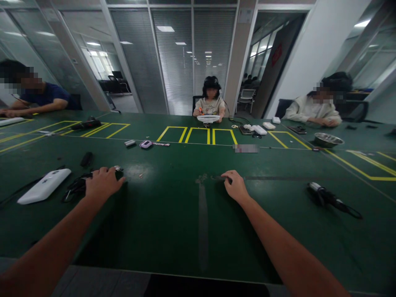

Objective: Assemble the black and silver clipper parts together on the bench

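- Black cable bundle (76,186) lay on the near part of the green worktop (167,231), its right end hidden by a hand; a white case (45,187) rested just left of it.
- Black cylinder (86,159): it lay just beyond the cable bundle, near it.
- Left hand (104,183): it was palm down over the cable bundle's right end, fingers spread and slightly bent, thumb well apart from them. I could not tell whether the fingertips touched the cable.
- Purple device (146,144): it lay with its strap beyond and to the right of the cable bundle.
- Co-worker (210,106): this person sat across the worktop, far beyond and right of the cable bundle, with both hands at a white round object (208,119).
- Right hand (235,185): it rested well right of the cable bundle, fingers loosely curled, a small gap showing by the thumb; I could not tell whether they gripped anything.
- Metal bowl (329,140): it stood far right of the cable bundle and beyond it.
- Black and silver object (332,200): it lay far right of the cable bundle, its looped end pointing right.
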The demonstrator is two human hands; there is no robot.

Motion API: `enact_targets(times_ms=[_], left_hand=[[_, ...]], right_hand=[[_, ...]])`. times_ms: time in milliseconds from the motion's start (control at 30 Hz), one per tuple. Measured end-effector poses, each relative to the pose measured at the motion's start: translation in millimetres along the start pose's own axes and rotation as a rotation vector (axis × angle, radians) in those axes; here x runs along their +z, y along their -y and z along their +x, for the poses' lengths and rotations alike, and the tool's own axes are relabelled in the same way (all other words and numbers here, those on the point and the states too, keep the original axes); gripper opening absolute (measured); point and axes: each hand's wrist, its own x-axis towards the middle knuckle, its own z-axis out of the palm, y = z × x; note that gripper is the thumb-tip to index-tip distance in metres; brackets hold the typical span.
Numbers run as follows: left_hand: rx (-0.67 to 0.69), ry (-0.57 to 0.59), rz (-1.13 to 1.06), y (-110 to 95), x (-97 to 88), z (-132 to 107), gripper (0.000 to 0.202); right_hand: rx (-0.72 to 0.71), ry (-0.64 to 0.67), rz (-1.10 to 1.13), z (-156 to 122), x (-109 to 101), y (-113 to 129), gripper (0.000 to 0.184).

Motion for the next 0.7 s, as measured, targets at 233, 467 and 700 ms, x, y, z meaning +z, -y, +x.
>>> enact_targets(times_ms=[233, 467, 700], left_hand=[[-0.083, 0.04, 0.207, 8, 2.1, -1, 0.059], [-0.058, 0.064, 0.255, 20, 3.0, 13, 0.051], [-0.056, 0.039, 0.156, 27, 14.9, 20, 0.047]], right_hand=[[0.029, -0.006, 0.015, -4, 1, -5, 0.026], [0.043, 0.011, 0.028, -8, 1, -5, 0.026], [0.051, 0.01, 0.025, -8, 1, -5, 0.026]])
